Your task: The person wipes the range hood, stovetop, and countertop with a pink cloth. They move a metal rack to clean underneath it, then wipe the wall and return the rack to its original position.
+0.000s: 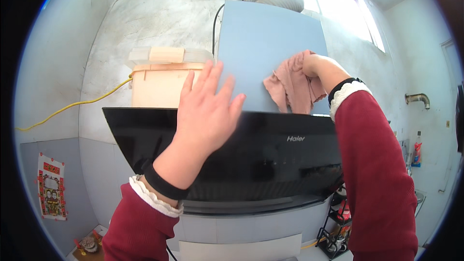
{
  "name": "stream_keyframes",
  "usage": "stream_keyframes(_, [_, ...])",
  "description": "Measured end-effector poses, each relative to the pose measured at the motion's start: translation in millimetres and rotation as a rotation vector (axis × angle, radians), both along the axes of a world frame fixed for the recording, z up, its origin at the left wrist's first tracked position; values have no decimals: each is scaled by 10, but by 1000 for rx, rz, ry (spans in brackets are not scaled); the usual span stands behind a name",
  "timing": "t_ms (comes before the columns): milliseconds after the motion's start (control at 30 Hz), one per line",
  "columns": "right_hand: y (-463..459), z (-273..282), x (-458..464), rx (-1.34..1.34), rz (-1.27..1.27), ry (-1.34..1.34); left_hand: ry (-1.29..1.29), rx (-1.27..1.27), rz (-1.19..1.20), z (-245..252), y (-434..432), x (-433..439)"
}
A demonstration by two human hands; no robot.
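A pink cloth [293,81] hangs in folds from my right hand [319,67], which grips its upper part in front of the blue-grey chimney cover [268,36] of a range hood. Below it spreads the hood's slanted black glass panel [261,159], marked Haier. My left hand [206,116] is raised before the panel's upper edge with its fingers apart and nothing in it. Whether its palm touches the hood I cannot tell. Just behind those fingers stands a cream plastic box [156,87] on top of the hood, partly hidden by the hand.
A clear lidded container [137,55] lies on the box. One yellow cord [79,103] runs left along the wall; a black cable [214,29] climbs beside the chimney cover. Below right is a black wire rack [335,221] with kitchen goods. A metal pipe [418,98] juts from the right wall.
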State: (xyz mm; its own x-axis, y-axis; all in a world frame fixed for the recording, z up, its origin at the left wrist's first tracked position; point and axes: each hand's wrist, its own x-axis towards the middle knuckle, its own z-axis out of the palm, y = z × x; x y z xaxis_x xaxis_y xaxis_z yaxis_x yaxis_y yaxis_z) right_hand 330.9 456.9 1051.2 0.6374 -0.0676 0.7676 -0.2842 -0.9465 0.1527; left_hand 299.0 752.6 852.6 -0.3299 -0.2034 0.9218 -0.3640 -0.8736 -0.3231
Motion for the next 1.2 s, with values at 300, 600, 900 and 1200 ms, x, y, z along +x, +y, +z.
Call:
stream_keyframes(300, [153, 577, 138, -46, 115, -346, 52, 60, -15, -19, -19, -62])
stream_keyframes(600, [856, -318, 91, -878, 930, 129, 34, 59, -62, -31, -12, -49])
stream_keyframes(900, [239, 94, -59, -428, 585, -309, 36, 68, -33, -19, -20, -15])
stream_keyframes(1200, [817, -555, 61, -1155, 854, 125, 38, 43, -14, -23, -6, -45])
